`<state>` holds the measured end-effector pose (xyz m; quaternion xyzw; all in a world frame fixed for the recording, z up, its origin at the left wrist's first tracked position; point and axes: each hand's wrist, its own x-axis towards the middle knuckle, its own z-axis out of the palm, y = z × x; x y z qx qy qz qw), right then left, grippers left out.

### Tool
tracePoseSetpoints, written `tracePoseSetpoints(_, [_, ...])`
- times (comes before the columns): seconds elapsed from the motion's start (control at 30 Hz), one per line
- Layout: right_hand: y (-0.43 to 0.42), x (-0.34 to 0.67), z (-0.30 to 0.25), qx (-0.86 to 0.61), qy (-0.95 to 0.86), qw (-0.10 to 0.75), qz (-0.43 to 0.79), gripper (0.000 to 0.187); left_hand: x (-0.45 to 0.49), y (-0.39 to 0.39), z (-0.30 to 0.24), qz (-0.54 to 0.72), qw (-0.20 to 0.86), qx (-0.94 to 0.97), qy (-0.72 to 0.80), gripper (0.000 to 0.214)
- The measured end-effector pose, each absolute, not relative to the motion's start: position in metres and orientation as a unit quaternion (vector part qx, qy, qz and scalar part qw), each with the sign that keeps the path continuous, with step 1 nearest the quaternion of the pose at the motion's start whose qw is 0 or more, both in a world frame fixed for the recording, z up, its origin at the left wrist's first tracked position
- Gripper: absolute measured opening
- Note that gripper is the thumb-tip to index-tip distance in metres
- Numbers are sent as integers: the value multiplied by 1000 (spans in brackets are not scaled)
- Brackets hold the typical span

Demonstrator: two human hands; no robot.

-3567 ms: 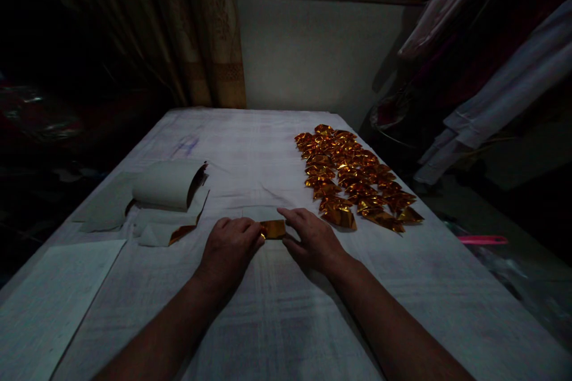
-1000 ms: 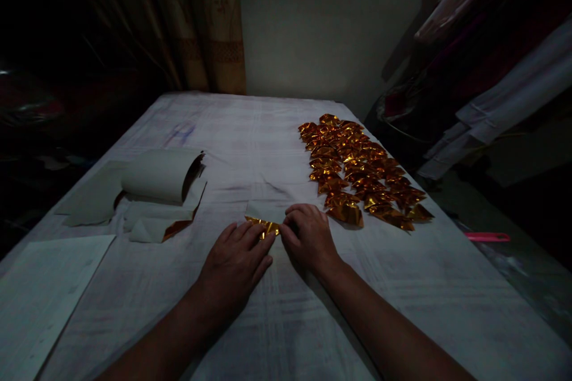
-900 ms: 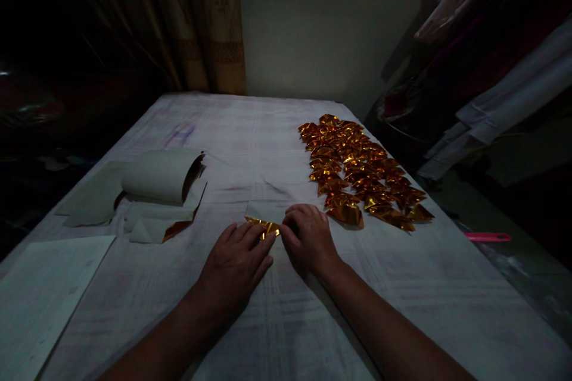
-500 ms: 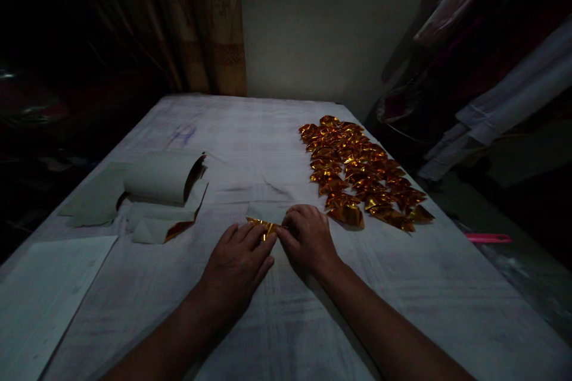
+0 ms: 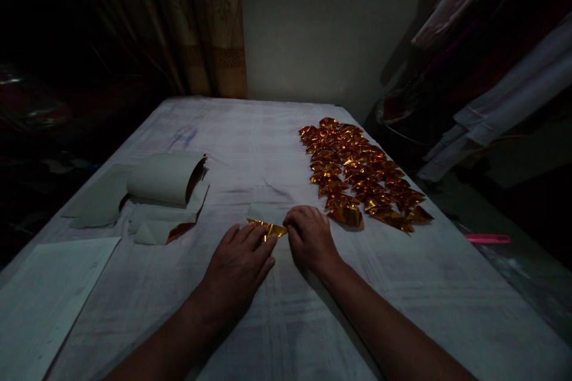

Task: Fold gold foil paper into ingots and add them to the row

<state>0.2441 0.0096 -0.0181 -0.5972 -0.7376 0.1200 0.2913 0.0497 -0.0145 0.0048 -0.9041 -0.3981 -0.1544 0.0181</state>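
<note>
A small piece of gold foil paper [image 5: 269, 228] lies partly folded on the white cloth [image 5: 277, 315] of the table, its pale back showing behind it. My left hand [image 5: 239, 265] lies flat with fingers stretched out, fingertips pressing the foil's left part. My right hand [image 5: 309, 237] is curled, its fingers pinching the foil's right end. A long heap of several folded gold foil pieces [image 5: 360, 174] lies just right of my right hand.
A curled stack of grey-backed foil sheets [image 5: 163, 193] lies at the left. A flat white sheet [image 5: 40, 297] covers the near left corner. A curtain [image 5: 205, 30] and wall stand behind; hanging clothes [image 5: 500, 65] and a pink object [image 5: 487, 239] are beyond the right edge.
The foil went from a flat rectangle to a creased, partly folded shape. My right hand curled up onto its right end; my left hand stayed flat on it.
</note>
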Motion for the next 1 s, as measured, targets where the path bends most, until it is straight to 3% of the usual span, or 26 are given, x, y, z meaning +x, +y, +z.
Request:
tracePoseSetpoints(0.13, [9,241,-16,-600,-742,279,104,3,50,-14,5,-151,21,-906,-396,31])
tracePoseSetpoints(1.0, [8,241,-18,-540,-796,268,50,8,38,-10,5,-176,-21,-912,-370,26])
